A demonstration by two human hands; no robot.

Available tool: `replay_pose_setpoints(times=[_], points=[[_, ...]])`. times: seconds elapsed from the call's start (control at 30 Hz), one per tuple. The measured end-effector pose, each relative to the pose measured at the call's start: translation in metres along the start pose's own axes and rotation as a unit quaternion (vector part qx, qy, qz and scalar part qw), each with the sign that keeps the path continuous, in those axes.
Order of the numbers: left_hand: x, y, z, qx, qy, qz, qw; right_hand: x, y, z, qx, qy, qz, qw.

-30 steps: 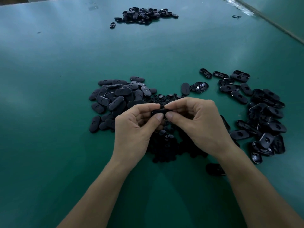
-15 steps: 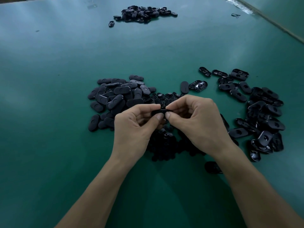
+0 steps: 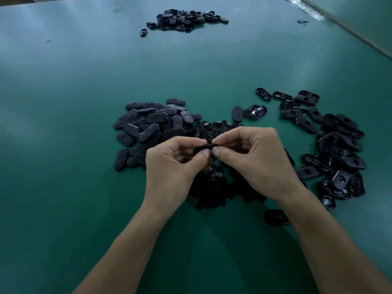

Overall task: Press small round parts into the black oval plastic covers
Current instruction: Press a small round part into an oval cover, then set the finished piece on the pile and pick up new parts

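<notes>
One oval cover [image 3: 202,148] pinched between thumbs and forefingers of left hand [image 3: 176,164] and right hand [image 3: 256,160], just above round-parts heap [image 3: 214,187]. Judged light, stiff, slick; hold by rim, press at centre

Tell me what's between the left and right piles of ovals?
The head view shows a heap of small round parts there, with the left hand and right hand pinching one cover over it.

I see a dim, teal-cast picture: pale glare streaks the table [image 3: 70,28] from eleven to one o'clock, soft shadow pools at six, fine detail looks soft.
</notes>
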State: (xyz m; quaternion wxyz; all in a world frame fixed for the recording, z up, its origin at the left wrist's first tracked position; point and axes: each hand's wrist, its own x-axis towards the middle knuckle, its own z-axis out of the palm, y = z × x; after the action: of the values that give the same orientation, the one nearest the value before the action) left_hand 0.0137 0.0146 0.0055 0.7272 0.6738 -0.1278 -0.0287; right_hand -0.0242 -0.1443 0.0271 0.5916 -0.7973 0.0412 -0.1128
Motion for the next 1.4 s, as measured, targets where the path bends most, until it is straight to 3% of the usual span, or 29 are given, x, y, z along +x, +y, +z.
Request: replay_pose_setpoints(times=[0.17, 0.3, 0.4, 0.5, 0.63, 0.73, 1.2, 1.4], points=[[0.001, -0.001, 0.0, -0.017, 0.015, 0.013, 1.0, 0.001, -0.002, 0.002, -0.025, 0.026, -0.017, 0.999], [0.004, -0.003, 0.0, -0.064, 0.059, 0.018, 0.996, 0.007, -0.004, -0.005, -0.109, 0.107, -0.014, 0.988], [0.006, -0.003, 0.0, -0.077, 0.084, 0.006, 0.994, 0.016, -0.002, -0.02, -0.26, 0.158, 0.025, 0.952], [0.006, -0.005, -0.001, -0.066, 0.105, -0.007, 0.992, 0.024, 0.004, -0.041, -0.413, 0.162, 0.119, 0.888], [0.008, -0.007, -0.002, -0.036, 0.116, -0.008, 0.993, 0.03, 0.009, -0.059, -0.462, 0.131, 0.226, 0.848], [0.009, -0.008, -0.002, -0.027, 0.113, -0.007, 0.993, 0.031, 0.013, -0.061, -0.486, 0.127, 0.219, 0.837], [0.007, -0.009, -0.005, -0.013, 0.093, 0.024, 0.995, 0.025, 0.009, -0.054, -0.293, 0.202, 0.063, 0.932], [0.005, -0.006, -0.002, -0.001, 0.078, 0.049, 0.996, 0.016, -0.009, -0.019, -0.057, 0.083, 0.0, 0.995]])
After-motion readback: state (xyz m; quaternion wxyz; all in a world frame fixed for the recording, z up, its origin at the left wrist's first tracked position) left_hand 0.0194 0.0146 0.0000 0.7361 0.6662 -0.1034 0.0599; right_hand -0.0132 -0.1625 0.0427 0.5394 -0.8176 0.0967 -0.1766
